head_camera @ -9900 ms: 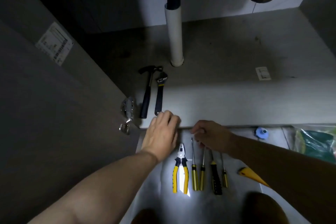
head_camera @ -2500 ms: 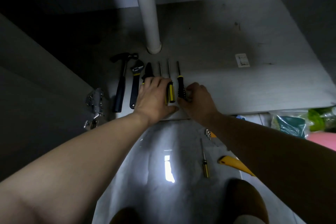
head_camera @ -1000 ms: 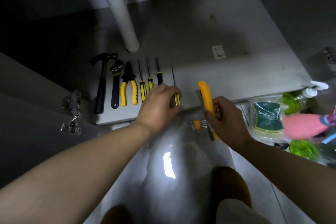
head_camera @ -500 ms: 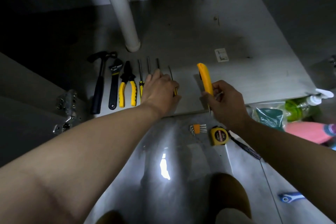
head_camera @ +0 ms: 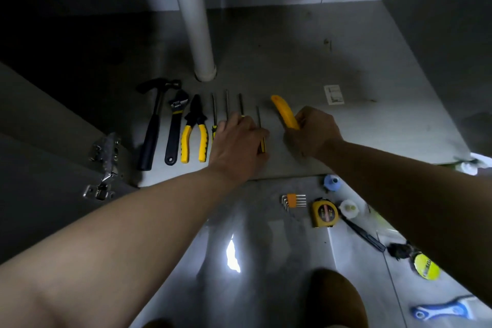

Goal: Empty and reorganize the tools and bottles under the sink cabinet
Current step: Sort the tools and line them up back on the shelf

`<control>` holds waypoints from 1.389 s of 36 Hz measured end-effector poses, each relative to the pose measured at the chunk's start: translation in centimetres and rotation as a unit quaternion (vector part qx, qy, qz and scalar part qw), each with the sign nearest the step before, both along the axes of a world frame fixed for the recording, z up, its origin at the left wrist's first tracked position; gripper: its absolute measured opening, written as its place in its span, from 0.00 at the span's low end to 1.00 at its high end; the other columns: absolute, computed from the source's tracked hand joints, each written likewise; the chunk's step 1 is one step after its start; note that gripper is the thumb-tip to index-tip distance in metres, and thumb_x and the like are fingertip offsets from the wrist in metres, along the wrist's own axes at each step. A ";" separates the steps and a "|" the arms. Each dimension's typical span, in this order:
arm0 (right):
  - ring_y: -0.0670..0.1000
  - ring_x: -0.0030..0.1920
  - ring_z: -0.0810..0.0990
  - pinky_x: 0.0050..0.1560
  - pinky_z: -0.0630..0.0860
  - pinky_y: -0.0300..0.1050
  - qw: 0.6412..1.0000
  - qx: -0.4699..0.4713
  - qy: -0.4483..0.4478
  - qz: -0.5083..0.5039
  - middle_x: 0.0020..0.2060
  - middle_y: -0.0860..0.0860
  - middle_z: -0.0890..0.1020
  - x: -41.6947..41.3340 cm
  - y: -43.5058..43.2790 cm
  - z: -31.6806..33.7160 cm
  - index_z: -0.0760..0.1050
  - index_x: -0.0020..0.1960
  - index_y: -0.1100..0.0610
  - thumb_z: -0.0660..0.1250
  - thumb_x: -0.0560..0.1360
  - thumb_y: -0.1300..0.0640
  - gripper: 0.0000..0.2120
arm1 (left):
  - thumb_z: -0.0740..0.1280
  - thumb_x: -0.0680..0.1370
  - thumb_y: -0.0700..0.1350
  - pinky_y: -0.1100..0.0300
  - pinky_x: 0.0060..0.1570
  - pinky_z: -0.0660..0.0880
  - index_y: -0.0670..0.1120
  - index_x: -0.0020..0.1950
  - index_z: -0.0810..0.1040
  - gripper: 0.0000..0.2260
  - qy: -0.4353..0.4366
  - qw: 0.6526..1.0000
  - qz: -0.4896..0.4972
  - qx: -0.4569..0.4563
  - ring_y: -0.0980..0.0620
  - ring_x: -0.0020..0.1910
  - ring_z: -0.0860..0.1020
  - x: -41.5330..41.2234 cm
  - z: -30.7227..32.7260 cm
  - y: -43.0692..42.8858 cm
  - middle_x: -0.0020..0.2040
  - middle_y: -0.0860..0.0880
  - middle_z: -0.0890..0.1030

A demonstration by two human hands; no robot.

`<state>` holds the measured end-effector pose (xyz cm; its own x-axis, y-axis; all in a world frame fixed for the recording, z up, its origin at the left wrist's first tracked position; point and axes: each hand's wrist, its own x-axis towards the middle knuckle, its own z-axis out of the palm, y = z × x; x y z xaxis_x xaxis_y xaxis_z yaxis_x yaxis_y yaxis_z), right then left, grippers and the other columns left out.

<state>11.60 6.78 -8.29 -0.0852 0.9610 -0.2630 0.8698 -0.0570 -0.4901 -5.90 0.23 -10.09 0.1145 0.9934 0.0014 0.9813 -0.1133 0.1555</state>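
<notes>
- Tools lie in a row on the grey cabinet floor (head_camera: 292, 61): leftmost a black claw hammer (head_camera: 151, 128), then a black adjustable wrench (head_camera: 174, 133), then yellow-handled pliers (head_camera: 194, 136).
- A white drain pipe (head_camera: 197, 29) stands upright behind the pliers.
- Four thin screwdrivers (head_camera: 226, 104) come next, shafts pointing at the back wall.
- The left hand (head_camera: 237, 141) lies palm down over their handles, fingers bent; I cannot tell whether they pinch one.
- The right hand (head_camera: 314, 130) has its fingers clenched round a yellow utility knife (head_camera: 284, 113), just right of the last screwdriver.
- On the tiled floor (head_camera: 266, 247) in front lie an orange-clipped hex key set (head_camera: 292, 200) and a yellow tape measure (head_camera: 324, 213).
</notes>
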 end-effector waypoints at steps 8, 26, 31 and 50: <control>0.61 0.58 0.79 0.54 0.77 0.53 0.999 -0.020 -0.026 -0.027 0.56 0.59 0.79 -2.6 -0.5 -1.1 0.72 0.61 0.60 0.74 0.74 0.48 0.23 | 0.67 0.78 0.58 0.50 0.60 0.63 0.57 0.68 0.78 0.19 0.001 1.000 -0.017 0.012 0.44 0.65 0.68 -0.5 -0.2 0.0 0.63 0.55 0.78; 0.60 0.54 0.79 0.48 0.74 0.50 0.999 0.033 -0.004 -0.006 0.54 0.58 0.79 -2.4 -1.4 -3.2 0.69 0.60 0.59 0.71 0.75 0.42 0.25 | 0.68 0.78 0.56 0.50 0.61 0.66 0.55 0.69 0.78 0.19 -0.014 1.000 -0.018 0.012 0.45 0.64 0.69 -0.6 -0.6 -0.3 0.61 0.54 0.79; 0.58 0.51 0.79 0.46 0.73 0.50 0.998 0.031 0.044 -0.014 0.51 0.57 0.79 -1.6 -1.9 -2.9 0.70 0.58 0.57 0.70 0.75 0.41 0.22 | 0.69 0.76 0.57 0.51 0.60 0.67 0.55 0.68 0.78 0.21 -0.023 1.000 -0.011 0.018 0.46 0.63 0.69 -0.6 -0.5 -0.5 0.61 0.55 0.79; 0.61 0.51 0.81 0.46 0.79 0.55 0.979 -0.071 -0.089 0.169 0.67 0.53 0.67 11.4 -13.0 -8.0 0.68 0.72 0.52 0.72 0.73 0.55 0.29 | 0.65 0.79 0.41 0.48 0.62 0.73 0.48 0.74 0.72 0.22 -0.197 0.954 -0.146 -0.172 0.45 0.66 0.72 7.1 -5.1 -9.6 0.68 0.46 0.71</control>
<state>22.95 -6.21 -16.26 -0.3317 0.8385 -0.4322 0.9220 0.1913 -0.3366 1.22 -9.39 -15.21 0.4439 0.8689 -0.2188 0.7740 -0.2488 0.5823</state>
